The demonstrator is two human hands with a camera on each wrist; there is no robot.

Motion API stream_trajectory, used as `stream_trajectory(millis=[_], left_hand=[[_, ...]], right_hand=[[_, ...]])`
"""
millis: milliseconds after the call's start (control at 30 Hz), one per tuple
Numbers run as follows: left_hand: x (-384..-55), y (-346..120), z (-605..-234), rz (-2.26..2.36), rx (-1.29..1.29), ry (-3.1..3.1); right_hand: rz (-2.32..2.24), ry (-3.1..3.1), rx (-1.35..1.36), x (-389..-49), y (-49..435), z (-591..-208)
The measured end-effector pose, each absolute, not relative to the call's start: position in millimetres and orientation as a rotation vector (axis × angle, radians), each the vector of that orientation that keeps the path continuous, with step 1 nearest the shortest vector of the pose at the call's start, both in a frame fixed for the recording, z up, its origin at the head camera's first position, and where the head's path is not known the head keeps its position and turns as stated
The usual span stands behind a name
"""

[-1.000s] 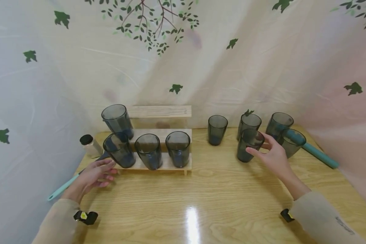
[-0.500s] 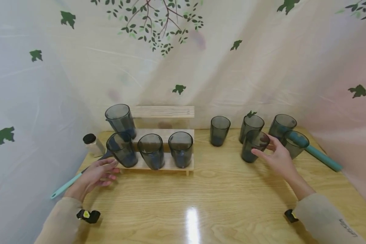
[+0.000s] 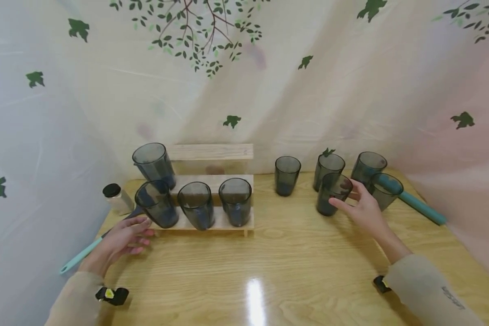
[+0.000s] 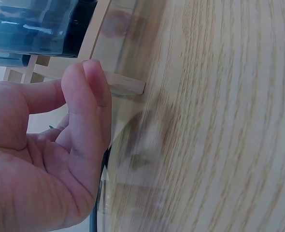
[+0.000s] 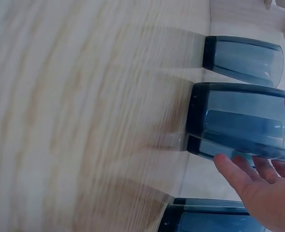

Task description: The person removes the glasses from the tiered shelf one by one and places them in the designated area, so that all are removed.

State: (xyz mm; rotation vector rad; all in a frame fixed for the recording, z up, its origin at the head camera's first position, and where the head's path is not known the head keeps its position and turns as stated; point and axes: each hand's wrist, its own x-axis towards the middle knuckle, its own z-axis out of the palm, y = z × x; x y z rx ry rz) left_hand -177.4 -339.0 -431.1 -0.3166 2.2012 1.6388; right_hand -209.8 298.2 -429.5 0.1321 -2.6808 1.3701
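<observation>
My right hand (image 3: 364, 208) grips a dark tinted drinking glass (image 3: 327, 206) that stands upright on the table, thumb on its near side and fingers round the far right side. In the right wrist view the same glass (image 5: 239, 116) lies between thumb and fingers. My left hand (image 3: 122, 237) is by the front left corner of a tiered wooden rack (image 3: 212, 151), its fingers loosely curled and holding nothing. Three matching glasses fill the rack's lowest tier, one of them a left glass (image 3: 156, 206) close to that hand. Another glass (image 3: 156, 165) stands higher at the rack's left.
Several more glasses stand at the right, including a lone back glass (image 3: 287, 176) and a right-hand glass (image 3: 385, 192) beside a teal rod (image 3: 424, 208). Left of the rack are a black-lidded jar (image 3: 118, 199) and a utensil with a turquoise handle (image 3: 81, 257). A leaf-printed cloth (image 3: 269, 99) hangs behind.
The head view has shifted slightly. Both hands and all the glasses keep the same places.
</observation>
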Motion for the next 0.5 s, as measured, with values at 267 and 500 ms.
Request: stream_trajectory(millis=[267,500], left_hand=[[-177,-342,-432,1.68,-0.334,2.18],[-177,-342,-432,1.657,-0.326,2.194]], right_hand=[[1.366,-2.701,0.138,-216,295,-426],[1.396,-2.654,0.141,-209,292,-416]])
